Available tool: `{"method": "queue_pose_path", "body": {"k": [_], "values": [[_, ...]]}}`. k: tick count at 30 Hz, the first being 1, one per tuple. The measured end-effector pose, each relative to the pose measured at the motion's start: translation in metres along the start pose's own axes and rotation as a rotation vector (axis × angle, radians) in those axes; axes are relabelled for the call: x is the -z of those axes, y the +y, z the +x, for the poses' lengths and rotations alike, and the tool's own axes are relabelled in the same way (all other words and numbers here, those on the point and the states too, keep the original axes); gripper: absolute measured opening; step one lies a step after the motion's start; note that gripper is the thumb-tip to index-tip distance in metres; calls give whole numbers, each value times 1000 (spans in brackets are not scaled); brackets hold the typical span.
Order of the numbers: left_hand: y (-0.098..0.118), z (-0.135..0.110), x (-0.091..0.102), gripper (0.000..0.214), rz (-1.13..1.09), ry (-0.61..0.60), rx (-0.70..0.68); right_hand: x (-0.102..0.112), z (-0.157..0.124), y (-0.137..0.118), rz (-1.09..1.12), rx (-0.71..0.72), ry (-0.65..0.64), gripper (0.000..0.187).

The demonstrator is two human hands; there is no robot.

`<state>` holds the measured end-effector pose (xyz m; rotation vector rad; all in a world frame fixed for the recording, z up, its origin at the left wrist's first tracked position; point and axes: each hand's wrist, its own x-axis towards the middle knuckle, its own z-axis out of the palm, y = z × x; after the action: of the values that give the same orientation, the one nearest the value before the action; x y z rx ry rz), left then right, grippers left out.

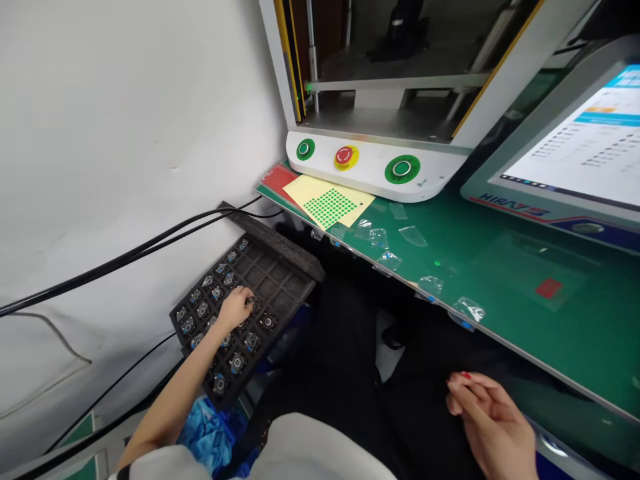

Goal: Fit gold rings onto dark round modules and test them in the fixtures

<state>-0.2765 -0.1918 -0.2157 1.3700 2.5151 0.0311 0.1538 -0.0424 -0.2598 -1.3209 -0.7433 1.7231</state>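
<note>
My left hand [237, 308] reaches into a black foam tray [267, 283] divided into square pockets. Its fingers close on a small dark part at one pocket, mostly hidden by the hand. Several similar round black camera-like modules [238, 363], each with a ring in the middle and some with blue bits, sit in the other pockets. The pockets near the tray's upper right side hold none. My right hand [493, 420] is raised over my lap at the bench edge, fingers curled together. A tiny red spot [466, 375] shows at its fingertips; whether it is a held piece is unclear.
A green bench [445, 233] carries a yellow sheet of green dots [330, 207], clear film scraps [413, 235] and a red label [549, 288]. Behind stand a machine with a red stop button [345, 157] and a monitor [575, 147]. Black cables [150, 240] cross at left.
</note>
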Motion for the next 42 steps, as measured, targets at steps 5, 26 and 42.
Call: {"method": "queue_pose_path", "body": {"k": [5, 26, 42], "values": [[-27, 20, -5, 26, 25, -159, 27, -2, -1, 0, -12, 18, 19, 46], [-22, 25, 14, 25, -155, -391, 55, -1, 0, 2, 14, 38, 6, 44], [321, 96, 91, 7, -502, -270, -697, -8, 0, 0, 58, 136, -98, 37]]}}
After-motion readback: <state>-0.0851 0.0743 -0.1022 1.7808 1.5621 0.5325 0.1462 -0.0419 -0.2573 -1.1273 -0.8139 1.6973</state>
